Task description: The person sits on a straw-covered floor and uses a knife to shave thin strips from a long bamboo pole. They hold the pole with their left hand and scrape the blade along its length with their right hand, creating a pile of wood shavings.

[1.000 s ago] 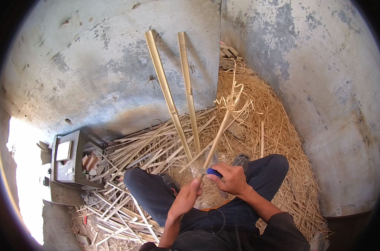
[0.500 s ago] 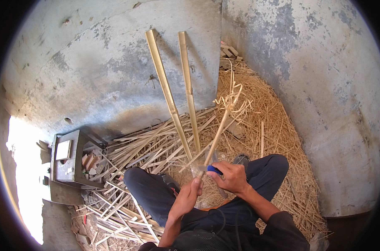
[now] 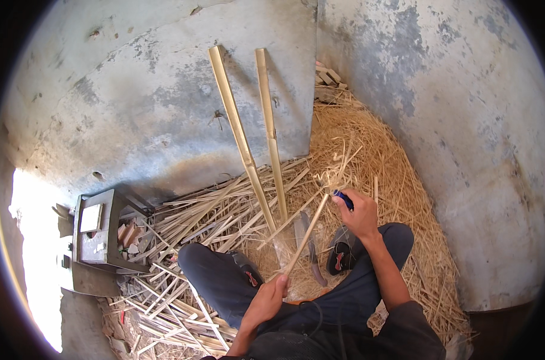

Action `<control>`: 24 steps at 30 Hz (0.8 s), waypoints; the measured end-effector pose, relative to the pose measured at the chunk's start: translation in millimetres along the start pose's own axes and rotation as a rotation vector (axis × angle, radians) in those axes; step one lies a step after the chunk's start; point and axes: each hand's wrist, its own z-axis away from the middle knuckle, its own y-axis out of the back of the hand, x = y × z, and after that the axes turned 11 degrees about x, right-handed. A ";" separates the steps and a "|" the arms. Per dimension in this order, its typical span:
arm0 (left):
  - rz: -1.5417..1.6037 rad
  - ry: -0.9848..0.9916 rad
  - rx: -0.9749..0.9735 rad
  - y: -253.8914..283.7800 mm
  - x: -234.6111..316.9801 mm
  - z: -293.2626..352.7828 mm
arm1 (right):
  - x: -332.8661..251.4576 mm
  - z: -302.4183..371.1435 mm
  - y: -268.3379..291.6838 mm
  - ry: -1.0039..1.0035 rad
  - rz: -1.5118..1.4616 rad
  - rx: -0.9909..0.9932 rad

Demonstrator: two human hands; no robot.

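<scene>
My left hand [image 3: 269, 298] is closed round the near end of a thin bamboo stick [image 3: 306, 241], which slants away up to the right. At its far end is a tuft of pale curled shavings [image 3: 329, 178]. There my right hand [image 3: 359, 215] grips a blue-handled knife [image 3: 343, 198] against the stick; its blade hardly shows. Between my bent legs a larger knife [image 3: 313, 255] lies on the ground, partly behind the stick. Two long split bamboo pieces, a left one [image 3: 234, 123] and a right one [image 3: 266, 105], lean on the wall beyond.
Loose bamboo strips [image 3: 206, 207] cover the floor on the left, and a heap of shavings [image 3: 398, 180] on the right. A box-like metal stand [image 3: 110, 240] stands at the left. Worn grey walls [image 3: 164, 78] close in the far side and right.
My right hand has pushed the knife away from near my left hand to the far end of the stick. The left hand keeps its hold, slightly lower.
</scene>
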 end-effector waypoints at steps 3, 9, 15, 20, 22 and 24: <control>0.042 0.019 -0.005 0.9 -8.2 -3.3 | 8.4 1.9 -3.0 -0.159 -0.134 -0.081; 0.170 0.055 -0.106 12.2 -4.6 -12.6 | 12.2 4.2 -1.1 -0.333 -0.370 -0.169; 0.399 0.120 -0.078 7.7 12.9 -29.1 | -47.4 55.6 5.6 0.080 -0.192 -0.158; 0.496 0.131 -0.165 6.2 25.0 -34.5 | -66.9 76.1 -0.7 0.148 -0.181 -0.238; 0.505 0.120 -0.171 4.5 25.4 -35.2 | -70.0 74.7 -0.5 0.165 -0.181 -0.227; 0.495 0.134 -0.163 4.2 26.4 -35.4 | -71.2 74.8 -1.3 0.189 -0.176 -0.218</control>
